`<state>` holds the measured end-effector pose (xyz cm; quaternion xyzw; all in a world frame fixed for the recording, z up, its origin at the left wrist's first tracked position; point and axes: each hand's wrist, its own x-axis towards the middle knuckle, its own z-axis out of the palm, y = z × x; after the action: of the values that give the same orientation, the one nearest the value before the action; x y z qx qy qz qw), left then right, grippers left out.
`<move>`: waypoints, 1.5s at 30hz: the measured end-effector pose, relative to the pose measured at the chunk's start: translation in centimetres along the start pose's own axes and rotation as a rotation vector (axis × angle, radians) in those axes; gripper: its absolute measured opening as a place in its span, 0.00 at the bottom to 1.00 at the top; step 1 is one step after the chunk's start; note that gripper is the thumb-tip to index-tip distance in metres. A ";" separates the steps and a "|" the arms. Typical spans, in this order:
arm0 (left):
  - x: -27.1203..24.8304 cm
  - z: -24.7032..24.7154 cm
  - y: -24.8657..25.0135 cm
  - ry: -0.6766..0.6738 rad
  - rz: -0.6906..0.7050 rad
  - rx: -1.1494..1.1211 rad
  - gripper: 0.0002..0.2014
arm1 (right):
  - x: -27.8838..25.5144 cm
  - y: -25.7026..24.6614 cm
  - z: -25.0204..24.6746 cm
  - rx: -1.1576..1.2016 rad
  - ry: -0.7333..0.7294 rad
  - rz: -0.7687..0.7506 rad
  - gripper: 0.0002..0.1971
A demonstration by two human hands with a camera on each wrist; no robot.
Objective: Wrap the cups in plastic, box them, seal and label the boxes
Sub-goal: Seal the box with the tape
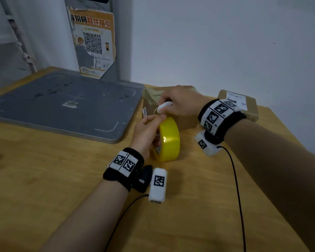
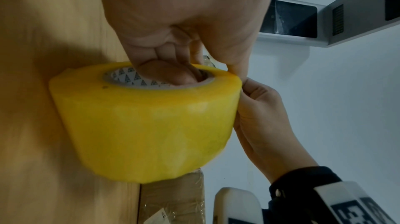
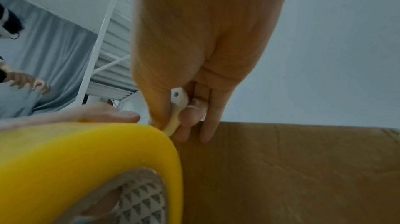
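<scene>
A yellow tape roll (image 1: pixel 168 140) stands on edge on the wooden table (image 1: pixel 44 179). My left hand (image 1: pixel 149 130) grips it, fingers curled into the core (image 2: pixel 173 75) and thumb on top of the rim. My right hand (image 1: pixel 178 102) pinches a small white cutter (image 1: pixel 164 107) at the roll's top edge (image 3: pixel 173 125). Directly behind the roll sits a taped brown cardboard box (image 1: pixel 185 122), also seen close in the right wrist view (image 3: pixel 281 167). A second brown box (image 1: pixel 247 108) bearing a white shipping label (image 1: pixel 236 98) lies at the far right.
A grey flat scale platform (image 1: pixel 65 104) fills the back left of the table, with an upright post carrying an orange poster with a QR code (image 1: pixel 93 42). A white wall runs behind. Black cables (image 1: pixel 235 179) trail from both wrist cameras across the table.
</scene>
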<state>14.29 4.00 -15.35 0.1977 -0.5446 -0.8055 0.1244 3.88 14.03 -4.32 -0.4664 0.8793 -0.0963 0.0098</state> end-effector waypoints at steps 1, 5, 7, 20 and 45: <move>-0.1 0.1 0.0 0.001 -0.001 -0.001 0.12 | -0.1 0.0 -0.1 0.003 0.013 0.005 0.05; -0.2 0.2 0.1 -0.002 0.003 -0.004 0.11 | -0.4 0.1 -0.3 -0.040 0.027 0.002 0.04; -0.3 0.3 0.1 -0.001 0.006 -0.001 0.11 | -0.3 0.0 -0.3 -0.041 0.023 -0.006 0.07; -0.6 0.7 -0.1 0.024 0.035 0.025 0.16 | 1.0 -1.0 -0.4 -0.108 -0.082 -0.030 0.02; -3.5 0.2 0.1 -0.044 0.168 0.212 0.08 | -8.8 6.1 6.1 0.384 -0.346 0.441 0.14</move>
<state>17.30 5.63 -14.55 0.1460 -0.6439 -0.7343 0.1578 4.55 23.60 -12.02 -0.2642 0.9100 -0.1752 0.2671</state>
